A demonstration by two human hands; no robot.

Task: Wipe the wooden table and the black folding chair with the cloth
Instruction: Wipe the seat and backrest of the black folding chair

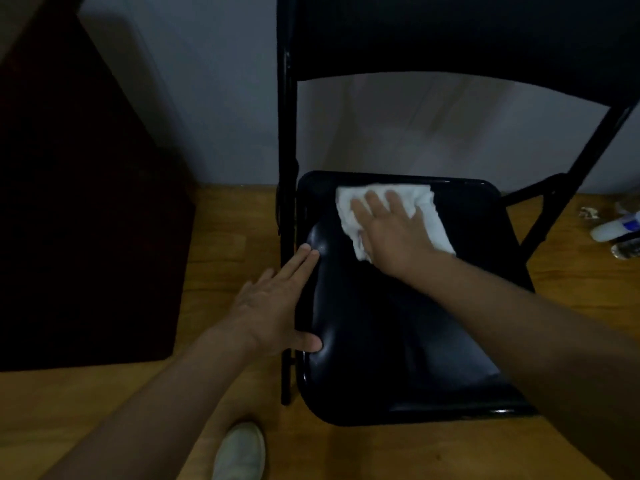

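The chair [398, 323] stands on a wood floor [225, 244] against a grey wall [225, 98]; the seat's black and shiny, backrest up top. The right hand [391, 230] lies flat on the white cloth [429, 209], fingers spread, pressing it down on the far part of the seat, palm on it rather than clamped round it; the cloth is bunched and pokes out on both sides of the hand. The left hand [277, 306] is open too, fingers together, resting on the seat's left edge with the thumb hooked over the rim. Dark cabinet [76, 202] off to the left; a pale shoe [240, 452] at the bottom; a bottle [620, 228] lying on the floor at right, kinda blurry.
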